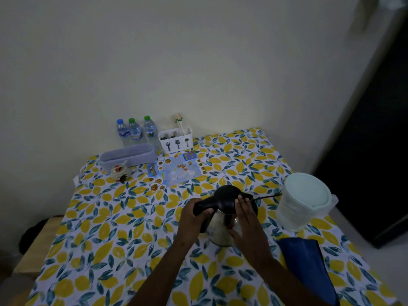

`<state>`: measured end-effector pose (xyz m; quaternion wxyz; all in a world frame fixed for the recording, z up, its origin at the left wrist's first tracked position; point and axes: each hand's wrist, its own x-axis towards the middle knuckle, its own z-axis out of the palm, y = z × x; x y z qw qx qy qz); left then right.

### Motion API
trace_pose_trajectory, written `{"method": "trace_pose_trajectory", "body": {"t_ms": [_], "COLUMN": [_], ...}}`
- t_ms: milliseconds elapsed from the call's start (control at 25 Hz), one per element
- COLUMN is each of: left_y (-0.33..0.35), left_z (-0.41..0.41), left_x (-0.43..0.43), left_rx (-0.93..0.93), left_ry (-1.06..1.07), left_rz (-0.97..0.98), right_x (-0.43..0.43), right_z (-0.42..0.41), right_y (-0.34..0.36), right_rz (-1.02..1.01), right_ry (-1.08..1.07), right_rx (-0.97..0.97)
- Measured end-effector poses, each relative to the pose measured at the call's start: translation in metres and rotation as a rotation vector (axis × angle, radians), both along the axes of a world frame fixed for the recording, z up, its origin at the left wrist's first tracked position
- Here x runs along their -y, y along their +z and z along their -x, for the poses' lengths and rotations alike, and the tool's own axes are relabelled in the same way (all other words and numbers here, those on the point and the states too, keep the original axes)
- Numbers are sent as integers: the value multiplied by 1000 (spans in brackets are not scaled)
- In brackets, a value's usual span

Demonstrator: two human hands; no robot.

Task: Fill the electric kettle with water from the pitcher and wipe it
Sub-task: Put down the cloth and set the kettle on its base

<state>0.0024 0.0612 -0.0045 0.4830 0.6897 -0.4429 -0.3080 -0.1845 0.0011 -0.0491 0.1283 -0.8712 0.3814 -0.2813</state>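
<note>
Kettle [223, 230] mid-table; L hand [191, 215] wrapped round its handle, R hand [244, 214] spread flat on lid/side. Pitcher [303, 200] at 2 o'clock, cloth [309, 268] at 4.

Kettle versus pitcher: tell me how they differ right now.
The kettle has a shiny metal body and black lid; the pitcher is pale translucent plastic with a light lid. The kettle is held by the left hand and right hand; the pitcher stands untouched, further right. Both stand upright on the lemon-print tablecloth, lids closed.

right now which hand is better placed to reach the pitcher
Right hand: it rests flat on the kettle nearest the pitcher, while the left hand grips the handle.
</note>
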Motion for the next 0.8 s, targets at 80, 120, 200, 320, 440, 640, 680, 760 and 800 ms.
{"method": "trace_pose_trajectory", "body": {"t_ms": [80,120,200,320,440,640,680,760,800], "left_y": [4,4,3,-3,-6,-7,-7,-9,-8], "left_z": [7,9,14,15,10,2,2,3,4], "left_x": [33,49,76,103,118,123,121,120,119], "left_rx": [10,17,16,5,16,19,26,21,8], "left_ry": [-6,-12,-22,-25,-44,-76,-79,-77,-73], "left_rz": [-16,-21,-26,-45,-78,-110,-106,-101,-101], "right_x": [29,42,67,92,106,108,107,107,107], "right_z": [6,9,14,16,15,12,11,11,12], "right_y": [6,8,9,10,7,-1,-2,-5,-7], "right_rz": [0,-7,-34,-51,-55,-46,-42,-29,-30], "right_ry": [-26,-31,-32,-39,-29,-18,-18,-20,-25], "right_rx": [-16,-27,-24,-28,-28,-4,-6,-1,10]}}
